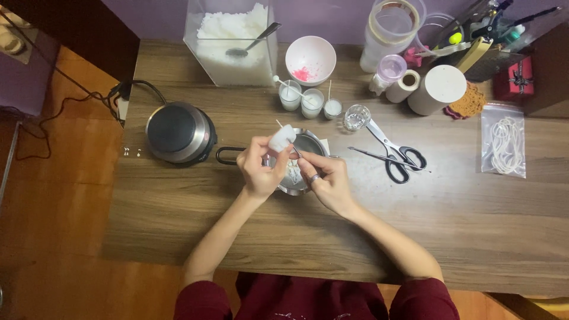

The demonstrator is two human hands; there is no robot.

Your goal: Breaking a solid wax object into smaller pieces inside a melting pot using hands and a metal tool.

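Observation:
My left hand (259, 167) holds a small white candle (282, 137) with a wick sticking out, tilted over a small metal pot (310, 144) with a black handle. My right hand (325, 176), a ring on one finger, pinches a thin metal tool (296, 151) whose tip meets the candle's underside. Both hands hover above the pot near the middle of the wooden table (296, 237).
A round electric hot plate (179, 131) sits left of the pot. Behind are a clear box of white wax flakes with a spoon (232, 41), a white bowl with pink bits (310, 59), small filled candle glasses (301, 101), scissors (396, 154) and a bag of wicks (504, 146) at right.

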